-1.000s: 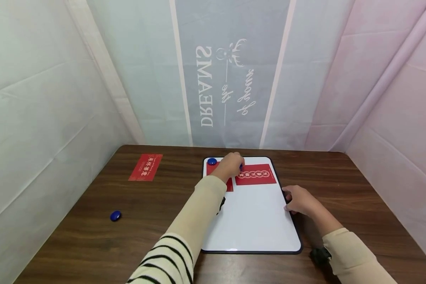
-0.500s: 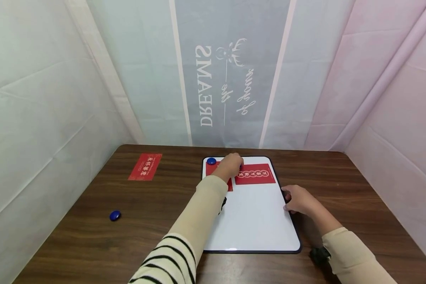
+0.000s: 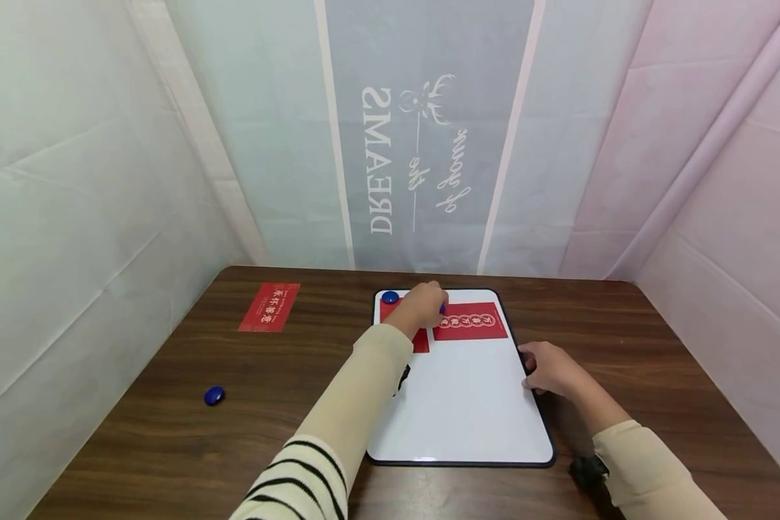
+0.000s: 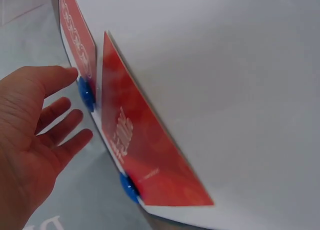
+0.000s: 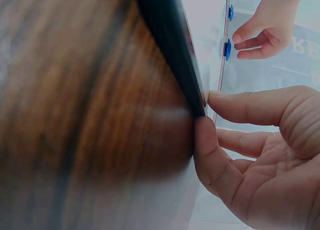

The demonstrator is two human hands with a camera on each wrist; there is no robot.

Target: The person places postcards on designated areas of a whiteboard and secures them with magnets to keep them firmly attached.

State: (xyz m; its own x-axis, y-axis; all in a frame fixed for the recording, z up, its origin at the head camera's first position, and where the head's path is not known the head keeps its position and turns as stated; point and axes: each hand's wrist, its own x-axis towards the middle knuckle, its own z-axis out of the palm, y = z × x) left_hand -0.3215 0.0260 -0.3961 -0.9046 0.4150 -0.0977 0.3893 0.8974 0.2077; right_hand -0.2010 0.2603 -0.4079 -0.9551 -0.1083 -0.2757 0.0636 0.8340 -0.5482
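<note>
A small whiteboard [image 3: 461, 404] with a dark frame lies on the table. My left hand [image 3: 421, 303] is at its far edge, beside a blue round magnet [image 4: 86, 94]. In the left wrist view one fingertip reaches the magnet's upper end, while the other fingers are loosely bent and apart from it. That magnet sits on the edge of a red card [image 3: 474, 322] with printed characters. A second red card [image 4: 145, 150] has another blue magnet [image 3: 390, 297] at its corner. My right hand [image 3: 549, 368] pinches the board's right edge between thumb and index finger.
On the left of the brown wooden table [image 3: 286, 404] lie a loose red card [image 3: 269, 308] and a single blue magnet [image 3: 214, 396]. Pale fabric walls [image 3: 279, 144] close in the back and sides of the table.
Hardly anything differs. The head view shifts slightly, while both hands, the cards and the magnets keep their places.
</note>
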